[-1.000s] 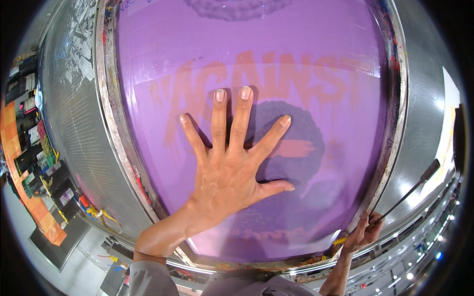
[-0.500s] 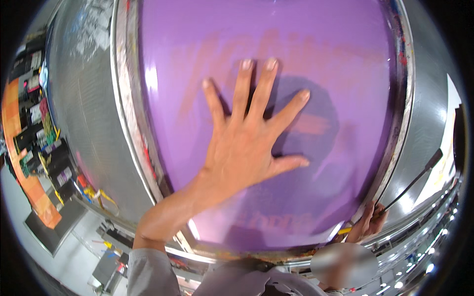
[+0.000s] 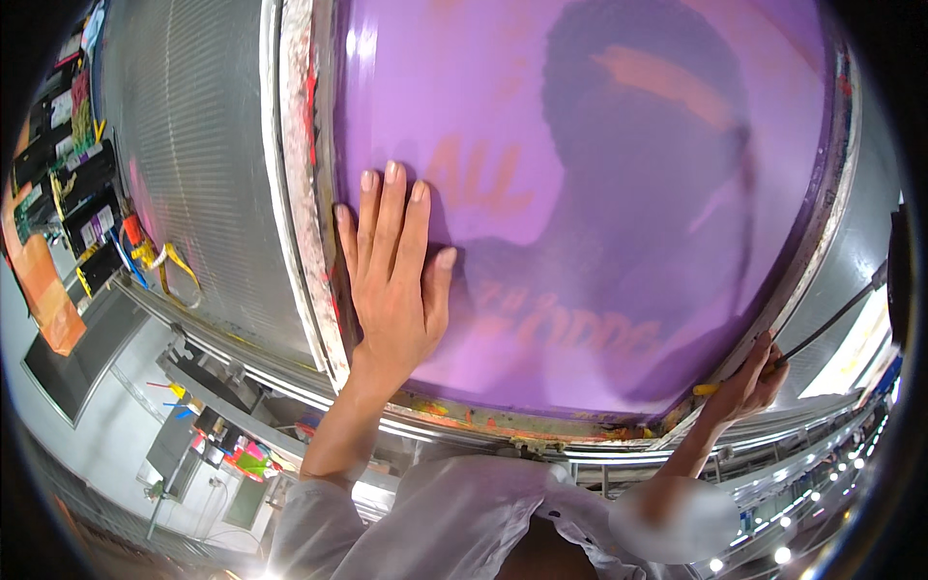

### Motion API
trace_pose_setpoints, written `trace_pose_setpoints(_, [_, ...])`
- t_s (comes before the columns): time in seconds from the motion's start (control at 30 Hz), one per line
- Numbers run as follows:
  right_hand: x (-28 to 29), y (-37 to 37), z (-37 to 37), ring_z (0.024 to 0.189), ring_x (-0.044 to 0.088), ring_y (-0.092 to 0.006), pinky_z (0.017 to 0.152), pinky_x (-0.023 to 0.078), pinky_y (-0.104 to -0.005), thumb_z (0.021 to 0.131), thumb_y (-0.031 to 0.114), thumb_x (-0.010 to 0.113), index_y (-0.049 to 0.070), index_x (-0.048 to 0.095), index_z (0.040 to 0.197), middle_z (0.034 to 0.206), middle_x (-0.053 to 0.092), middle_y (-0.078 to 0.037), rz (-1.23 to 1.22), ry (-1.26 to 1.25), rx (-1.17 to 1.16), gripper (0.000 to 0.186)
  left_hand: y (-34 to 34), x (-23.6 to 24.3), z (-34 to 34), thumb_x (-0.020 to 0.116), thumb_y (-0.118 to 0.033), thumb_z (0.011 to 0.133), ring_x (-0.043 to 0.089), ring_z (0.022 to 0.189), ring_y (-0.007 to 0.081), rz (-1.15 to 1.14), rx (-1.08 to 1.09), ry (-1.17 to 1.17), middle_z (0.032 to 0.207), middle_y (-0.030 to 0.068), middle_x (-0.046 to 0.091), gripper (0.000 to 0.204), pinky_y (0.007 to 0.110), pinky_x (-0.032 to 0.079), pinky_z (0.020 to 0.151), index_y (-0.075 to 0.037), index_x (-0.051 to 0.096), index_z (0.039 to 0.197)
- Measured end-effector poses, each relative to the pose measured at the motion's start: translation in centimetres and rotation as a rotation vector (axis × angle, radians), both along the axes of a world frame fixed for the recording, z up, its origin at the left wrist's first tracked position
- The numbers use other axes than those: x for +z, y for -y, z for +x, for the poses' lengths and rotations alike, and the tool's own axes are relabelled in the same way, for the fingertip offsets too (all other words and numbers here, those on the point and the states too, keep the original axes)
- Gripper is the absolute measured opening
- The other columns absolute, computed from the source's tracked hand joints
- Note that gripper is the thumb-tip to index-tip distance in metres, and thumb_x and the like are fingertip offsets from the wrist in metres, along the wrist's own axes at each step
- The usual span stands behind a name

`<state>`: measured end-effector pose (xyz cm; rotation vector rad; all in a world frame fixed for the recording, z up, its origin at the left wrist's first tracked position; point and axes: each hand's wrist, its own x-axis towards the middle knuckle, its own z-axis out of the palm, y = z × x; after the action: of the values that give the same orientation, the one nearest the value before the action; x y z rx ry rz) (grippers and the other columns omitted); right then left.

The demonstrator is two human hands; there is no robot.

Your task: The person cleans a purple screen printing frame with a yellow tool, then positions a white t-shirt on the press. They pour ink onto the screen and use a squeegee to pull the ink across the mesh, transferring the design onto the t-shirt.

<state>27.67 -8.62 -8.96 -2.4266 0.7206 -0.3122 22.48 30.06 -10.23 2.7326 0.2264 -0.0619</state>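
My left hand (image 3: 396, 300) lies flat, fingers extended and close together, near the left edge of a purple screen-printing mesh (image 3: 464, 77). Orange lettering and a large dark shadow show on the mesh. At the near right corner of the metal screen frame (image 3: 817, 251), my right hand (image 3: 752, 385) is closed around a thin dark rod-like tool (image 3: 822, 326). A yellow piece (image 3: 707, 390) pokes out on the other side of that hand; whether it belongs to the rod I cannot tell. A blurred oval covers part of the right forearm.
Grey ribbed table surface (image 3: 203, 164) runs along the left of the frame. Beyond it are black containers (image 3: 92, 227), an orange strip (image 3: 48, 290) and a yellow strap (image 3: 179, 266). A metal rail (image 3: 599, 452) passes along the near side.
My left hand has gone from spread fingers mid-mesh to the left side, its fingers now closer together. My view has shifted, with the near frame edge higher. My right hand keeps its hold.
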Motion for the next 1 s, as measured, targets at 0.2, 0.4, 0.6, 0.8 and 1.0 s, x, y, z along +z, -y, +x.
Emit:
trace_pose_setpoints(0.2, [-0.1, 1.0, 0.2, 0.071, 0.052, -0.0095, 0.068, 0.046, -0.0262, 0.095, 0.030, 0.070, 0.002, 0.064, 0.091, 0.077, 0.059, 0.000, -0.021, -0.034, 0.055, 0.029, 3.9, 1.7, -3.9, 0.056, -0.051, 0.096, 0.013, 0.151, 0.0484, -0.118, 0.120, -0.088, 0.161, 0.0240, 0.027, 0.066, 0.068, -0.001, 0.115, -0.013, 0.048, 0.149])
trace_pose_setpoints(0.4, [-0.1, 0.3, 0.1, 0.068, 0.055, -0.0093, 0.061, 0.047, -0.0272, 0.097, 0.033, 0.069, 0.003, 0.063, 0.085, 0.075, 0.061, -0.001, -0.053, 0.027, 0.105, 0.032, 7.9, 2.0, -5.2, 0.047, -0.085, 0.079, 0.002, 0.149, 0.0556, -0.058, 0.104, -0.282, 0.161, 0.0350, 0.009, 0.095, 0.079, -0.010, 0.103, -0.026, 0.043, 0.153])
trace_pose_setpoints(0.6, [0.0, 0.6, 0.1, 0.071, 0.055, -0.0105, 0.066, 0.046, -0.0271, 0.095, 0.038, 0.070, 0.002, 0.063, 0.085, 0.077, 0.060, -0.002, -0.037, -0.008, 0.084, 0.038, 8.5, 1.4, -5.0, 0.052, -0.083, 0.076, 0.003, 0.149, 0.0540, -0.021, 0.135, -0.231, 0.161, 0.0334, 0.011, 0.096, 0.081, -0.005, 0.103, -0.027, 0.043, 0.153])
trace_pose_setpoints(0.8, [-0.2, 0.9, 0.1, 0.061, 0.050, -0.0083, 0.056, 0.044, -0.0254, 0.096, 0.034, 0.069, 0.007, 0.052, 0.074, 0.067, 0.054, 0.000, -0.055, 0.034, 0.167, 0.038, 8.4, 1.4, -5.0, 0.050, -0.085, 0.077, 0.000, 0.148, 0.0553, -0.001, 0.119, -0.230, 0.161, 0.0351, 0.007, 0.098, 0.079, -0.006, 0.105, -0.021, 0.046, 0.150])
trace_pose_setpoints(1.0, [-0.1, 0.5, 0.1, 0.062, 0.050, -0.0084, 0.056, 0.044, -0.0247, 0.097, 0.031, 0.068, 0.007, 0.053, 0.075, 0.069, 0.055, 0.000, -0.018, 0.044, 0.137, 0.036, 8.0, 1.2, -6.2, 0.050, -0.085, 0.078, 0.011, 0.148, 0.0524, -0.103, 0.137, -0.120, 0.161, 0.0245, 0.025, 0.094, 0.076, -0.007, 0.108, -0.020, 0.052, 0.146])
